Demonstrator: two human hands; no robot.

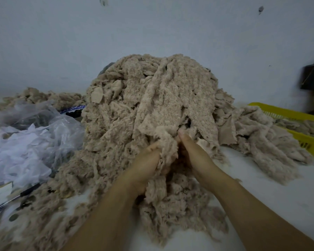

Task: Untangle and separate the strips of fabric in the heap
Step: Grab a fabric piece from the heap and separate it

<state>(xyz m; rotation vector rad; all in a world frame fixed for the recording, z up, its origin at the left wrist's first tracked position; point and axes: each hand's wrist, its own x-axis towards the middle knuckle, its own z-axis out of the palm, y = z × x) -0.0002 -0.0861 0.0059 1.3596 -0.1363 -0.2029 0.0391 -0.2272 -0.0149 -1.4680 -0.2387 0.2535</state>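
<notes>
A tall heap of beige fluffy fabric strips (152, 98) fills the middle of the white table and spills toward me. My left hand (145, 163) grips a fluffy strip (166, 149) that runs up into the heap and hangs down in front of me. My right hand (192, 151) is pushed into the heap just right of that strip, thumb pointing up, fingers buried in the fabric. The two hands sit close together at the heap's front foot.
Clear plastic bags and white cloth scraps (25, 142) lie at the left, with a black-handled tool (16, 196) below them. A yellow plastic basket (295, 124) holding more beige strips stands at the right. A dark bag (312, 77) hangs on the wall.
</notes>
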